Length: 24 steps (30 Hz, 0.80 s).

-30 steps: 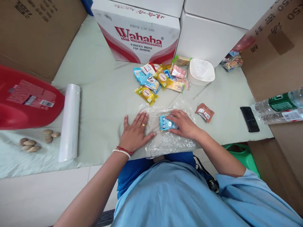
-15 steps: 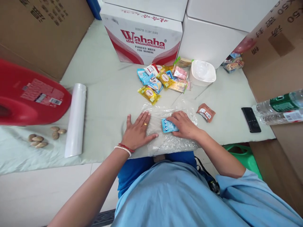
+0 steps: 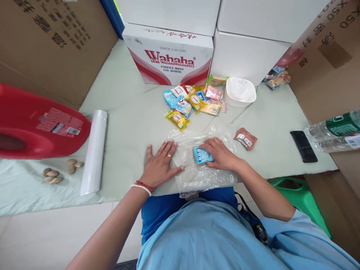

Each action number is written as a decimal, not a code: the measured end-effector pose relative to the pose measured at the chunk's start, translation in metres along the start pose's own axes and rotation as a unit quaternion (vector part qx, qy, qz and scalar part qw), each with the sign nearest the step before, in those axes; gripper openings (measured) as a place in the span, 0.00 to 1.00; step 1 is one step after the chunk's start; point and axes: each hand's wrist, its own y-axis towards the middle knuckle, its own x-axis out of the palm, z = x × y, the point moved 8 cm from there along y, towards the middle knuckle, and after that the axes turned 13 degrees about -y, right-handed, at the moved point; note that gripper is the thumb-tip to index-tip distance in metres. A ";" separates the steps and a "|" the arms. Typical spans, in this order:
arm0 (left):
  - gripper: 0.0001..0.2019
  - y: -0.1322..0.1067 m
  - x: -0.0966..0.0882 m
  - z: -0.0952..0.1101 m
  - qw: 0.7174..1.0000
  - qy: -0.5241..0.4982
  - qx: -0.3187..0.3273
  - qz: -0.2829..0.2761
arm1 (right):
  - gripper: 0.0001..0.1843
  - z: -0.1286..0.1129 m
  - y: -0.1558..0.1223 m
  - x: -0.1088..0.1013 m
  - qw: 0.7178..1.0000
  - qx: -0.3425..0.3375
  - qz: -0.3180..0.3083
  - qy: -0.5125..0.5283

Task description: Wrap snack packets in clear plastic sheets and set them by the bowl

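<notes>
A crinkled sheet of clear plastic film (image 3: 194,183) lies spread on the table right in front of me. Flat on its left edge rests my left hand (image 3: 159,163), fingers stretched out and thumb pointing right. On the film lies a small blue snack packet (image 3: 203,155). My right hand (image 3: 222,154) grips its right side, the fingers curled over it and hiding that end. Just right of the film is a brown snack packet (image 3: 245,139), touched by neither hand.
Several wrapped snacks (image 3: 194,101) are heaped beyond the film, beside a white plastic bowl (image 3: 240,92). A Wahaha carton (image 3: 171,60) stands behind. To the left are a plastic film roll (image 3: 95,152), brown nuts (image 3: 52,175) and a red jug (image 3: 42,123); a phone (image 3: 303,146) and bottles (image 3: 337,125) lie right.
The camera view has tilted a little, so the table sits lower in the picture. My left hand has slid slightly left on the film. My right hand keeps its hold on the blue packet.
</notes>
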 end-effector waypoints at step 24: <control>0.48 -0.034 -0.031 0.017 0.990 -0.028 0.101 0.094 | 0.33 0.011 -0.044 -0.038 0.994 -0.013 0.062 0.088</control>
